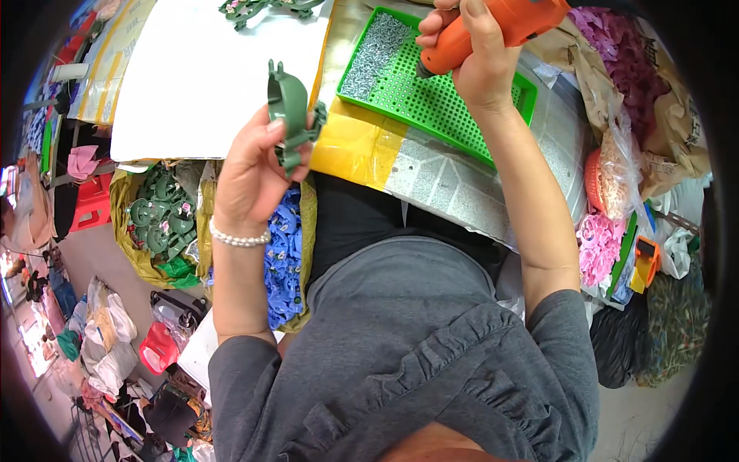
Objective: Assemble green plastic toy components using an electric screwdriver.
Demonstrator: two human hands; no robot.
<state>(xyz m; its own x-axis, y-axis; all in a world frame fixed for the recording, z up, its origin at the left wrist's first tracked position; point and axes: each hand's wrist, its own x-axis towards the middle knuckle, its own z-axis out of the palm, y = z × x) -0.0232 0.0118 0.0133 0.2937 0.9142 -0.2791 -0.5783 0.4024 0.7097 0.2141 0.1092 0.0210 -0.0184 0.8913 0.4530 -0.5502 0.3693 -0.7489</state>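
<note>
The right forearm (531, 177) is stretched forward across the table (450, 189), the left forearm (242, 289) held up to its near edge. An orange power tool (531, 17) is gripped by the right hand (486, 69), fingers wrapped round it, tip over a green tray (416, 96). A dark green part (290, 104) is held upright in the half-curled left hand (254, 165).

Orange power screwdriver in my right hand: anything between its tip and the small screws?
Nothing visible: between the tip of the orange power screwdriver and the small screws, only bare perforated floor of the green tray shows.
</note>
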